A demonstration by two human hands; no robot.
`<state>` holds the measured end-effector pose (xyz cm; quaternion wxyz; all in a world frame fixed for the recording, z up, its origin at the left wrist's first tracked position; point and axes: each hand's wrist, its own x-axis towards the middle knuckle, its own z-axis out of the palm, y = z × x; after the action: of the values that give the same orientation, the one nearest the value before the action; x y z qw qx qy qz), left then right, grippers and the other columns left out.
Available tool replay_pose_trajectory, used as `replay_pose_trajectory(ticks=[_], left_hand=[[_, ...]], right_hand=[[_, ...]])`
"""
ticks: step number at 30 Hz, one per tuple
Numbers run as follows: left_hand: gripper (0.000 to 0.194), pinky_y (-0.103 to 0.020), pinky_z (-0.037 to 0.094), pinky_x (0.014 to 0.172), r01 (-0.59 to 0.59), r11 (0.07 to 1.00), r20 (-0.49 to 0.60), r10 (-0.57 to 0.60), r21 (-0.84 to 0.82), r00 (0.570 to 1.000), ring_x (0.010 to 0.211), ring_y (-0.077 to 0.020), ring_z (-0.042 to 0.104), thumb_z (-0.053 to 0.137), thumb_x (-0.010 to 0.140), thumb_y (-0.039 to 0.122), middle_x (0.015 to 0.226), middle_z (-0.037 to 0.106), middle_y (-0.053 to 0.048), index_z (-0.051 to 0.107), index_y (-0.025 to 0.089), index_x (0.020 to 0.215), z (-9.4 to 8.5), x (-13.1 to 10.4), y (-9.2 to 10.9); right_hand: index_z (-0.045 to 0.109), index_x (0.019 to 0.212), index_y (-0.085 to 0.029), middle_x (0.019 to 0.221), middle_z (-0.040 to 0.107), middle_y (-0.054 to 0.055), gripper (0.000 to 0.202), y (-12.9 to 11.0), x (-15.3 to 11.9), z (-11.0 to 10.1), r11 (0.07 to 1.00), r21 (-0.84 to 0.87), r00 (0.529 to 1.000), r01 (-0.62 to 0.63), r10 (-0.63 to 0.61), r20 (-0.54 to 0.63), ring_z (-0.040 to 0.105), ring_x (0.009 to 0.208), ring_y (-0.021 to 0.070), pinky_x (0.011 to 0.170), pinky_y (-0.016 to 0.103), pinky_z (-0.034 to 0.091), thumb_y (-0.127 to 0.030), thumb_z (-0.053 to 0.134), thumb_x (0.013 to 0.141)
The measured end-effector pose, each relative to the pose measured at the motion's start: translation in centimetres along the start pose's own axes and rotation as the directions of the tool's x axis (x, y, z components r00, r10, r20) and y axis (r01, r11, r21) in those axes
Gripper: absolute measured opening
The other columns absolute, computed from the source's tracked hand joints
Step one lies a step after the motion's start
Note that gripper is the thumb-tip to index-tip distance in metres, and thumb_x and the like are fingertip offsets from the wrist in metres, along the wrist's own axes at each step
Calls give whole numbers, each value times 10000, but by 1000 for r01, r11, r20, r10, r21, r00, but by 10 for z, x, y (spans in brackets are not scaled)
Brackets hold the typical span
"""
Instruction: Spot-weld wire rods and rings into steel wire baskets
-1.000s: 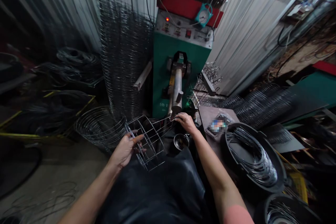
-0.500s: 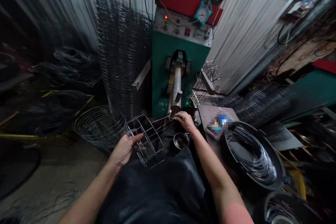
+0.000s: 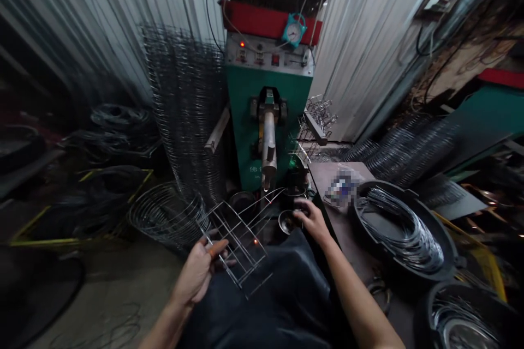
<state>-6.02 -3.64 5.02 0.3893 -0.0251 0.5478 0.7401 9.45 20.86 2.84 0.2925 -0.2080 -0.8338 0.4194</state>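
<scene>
Now the right hand [image 3: 314, 222] is by the bowl [image 3: 280, 226]—moved off the wire frame [image 3: 245, 228], grasp unclear—likely leaving the frame's support to the gripping left hand [image 3: 199, 270].

Lower tub [image 3: 423, 313] partly off-frame.

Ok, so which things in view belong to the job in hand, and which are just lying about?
Apparently in the job:
wire frame, held by the left hand
green machine, straight ahead
metal bowl, next to the right hand

Seemingly lying about:
teal dial, at the machine's top
yellow-edged crate, far left
loose wire, lower left
</scene>
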Motion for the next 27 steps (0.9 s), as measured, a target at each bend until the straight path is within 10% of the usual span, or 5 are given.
replay_pose_trajectory(ticks=[5,11,15,19,27], left_hand=[[171,-351,551,634,200,976,-46,-205,-90,978,562,-115,559,543,720,81,693,564,-7,559,147,877,0,-17,-11],[584,-478,465,842,-171,963,222,124,209,967,1008,-282,571,556,732,493,1102,585,-129,441,212,1231,-29,-26,-46],[967,-560,271,991,-835,198,744,384,512,547,1229,-346,372,727,569,444,1377,380,-123,220,326,1384,-58,-35,-71],[866,-586,235,993,-871,-351,925,287,345,250,1286,-332,279,638,697,308,1463,194,-133,138,320,1404,-64,-28,-74],[531,-420,464,888,-930,-109,894,336,351,297,1255,-332,337,710,597,243,1492,39,-40,565,278,1107,-46,-35,-81]], right_hand=[[620,1017,-205,985,624,52,326,-43,-118,5,982,75,837,-174,107,536,555,936,199,868,329,405,-420,570,777],[556,829,-157,651,609,8,311,-68,-119,26,835,408,877,-369,167,451,525,532,105,527,222,422,-462,499,805],[478,755,-166,541,589,-18,358,-80,-88,35,664,597,877,-450,199,438,422,360,64,358,168,310,-517,552,746],[481,729,-167,502,565,-33,367,-101,-68,39,571,653,855,-498,198,479,428,343,62,300,146,243,-519,583,715],[483,703,-166,536,571,-16,340,-103,-63,22,452,686,822,-570,317,474,470,393,75,306,148,242,-487,585,741]])
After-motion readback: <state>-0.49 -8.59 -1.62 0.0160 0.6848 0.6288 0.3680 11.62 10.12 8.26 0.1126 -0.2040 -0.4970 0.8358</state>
